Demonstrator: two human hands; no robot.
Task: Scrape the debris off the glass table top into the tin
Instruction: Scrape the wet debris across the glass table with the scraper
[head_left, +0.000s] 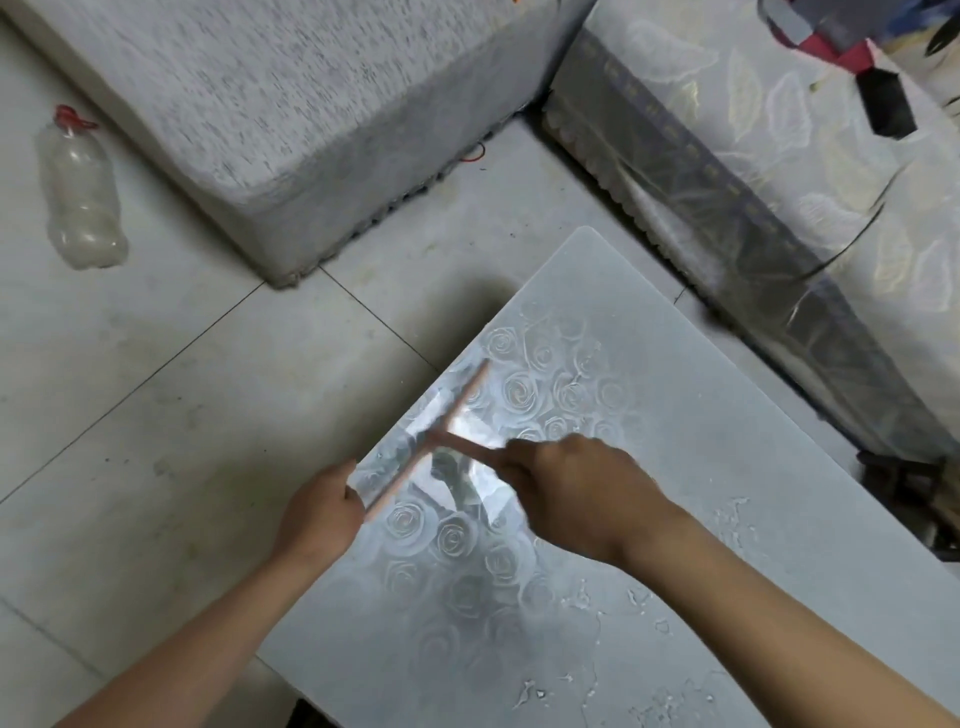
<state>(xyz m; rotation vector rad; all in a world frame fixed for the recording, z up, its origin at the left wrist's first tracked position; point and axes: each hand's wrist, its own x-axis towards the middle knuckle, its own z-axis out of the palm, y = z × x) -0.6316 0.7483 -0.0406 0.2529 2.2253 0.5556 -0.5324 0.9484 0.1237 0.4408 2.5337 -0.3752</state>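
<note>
- Where the view lies nearest, two bare forearms reach in from the lower edge over the glass desk top (701, 415). It is a smooth frosted pane with a rounded far corner and a field of etched rose shapes.
- Debris (527, 693): pale, irregular flecks and streaks are scattered on the near right part of the pane, well apart from the scraper.
- Right hand (576, 493): the fingers are curled round the stem of the scraper, above the rose field.
- Scraper (460, 400): T-shaped, slender and pale wood in colour, it is blurred. Its long straight crossbar lies slantwise along the left edge of the pane, and the stem meets it at the middle.
- Left hand (324, 506): it sits at the left edge of the pane, just beside the near end of the crossbar. The fingers are curled, but whether they hold anything cannot be told. The tin cannot be made out.
- Floor (156, 415): pale square tiles, dull and dirt-speckled, with thin dark joints. There is broad open room to the left of the desk.
- Plastic bottle (80, 197): clear and crumpled with a red cap, it lies on the tiles at far left.
- Grey block (311, 104): cloth-covered, speckled and square-cornered. A strip of floor separates it from the far corner of the pane.
- Draped furniture (779, 156): it has a glossy leaf-patterned cover with a scalloped hem. Only a narrow gap runs between it and the far right edge of the pane.
</note>
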